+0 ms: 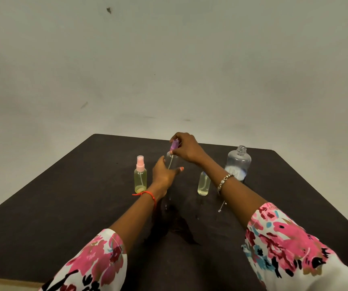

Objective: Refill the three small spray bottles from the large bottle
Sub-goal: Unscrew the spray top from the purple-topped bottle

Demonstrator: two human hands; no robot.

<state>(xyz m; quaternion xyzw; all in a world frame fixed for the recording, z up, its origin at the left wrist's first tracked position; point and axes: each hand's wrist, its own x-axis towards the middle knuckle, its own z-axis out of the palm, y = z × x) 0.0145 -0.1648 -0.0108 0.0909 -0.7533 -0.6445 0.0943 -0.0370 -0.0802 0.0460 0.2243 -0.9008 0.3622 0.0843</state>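
Observation:
A clear small spray bottle (173,161) stands mid-table. My left hand (164,174) grips its body from the near side. My right hand (186,148) pinches its purple spray cap (174,144) at the neck, the dip tube hanging inside the bottle. A small bottle with a pink spray cap (140,177) stands to the left, holding yellowish liquid. Another small bottle (204,184) with yellowish liquid stands to the right, its top hidden behind my right forearm. The large clear bottle (238,163) stands uncapped at the far right, liquid low inside.
The dark table (64,206) has wet spill patches (168,208) near its middle, between my forearms. A pale wall rises behind the far edge. A bracelet's chain dangles from my right wrist just above the tabletop.

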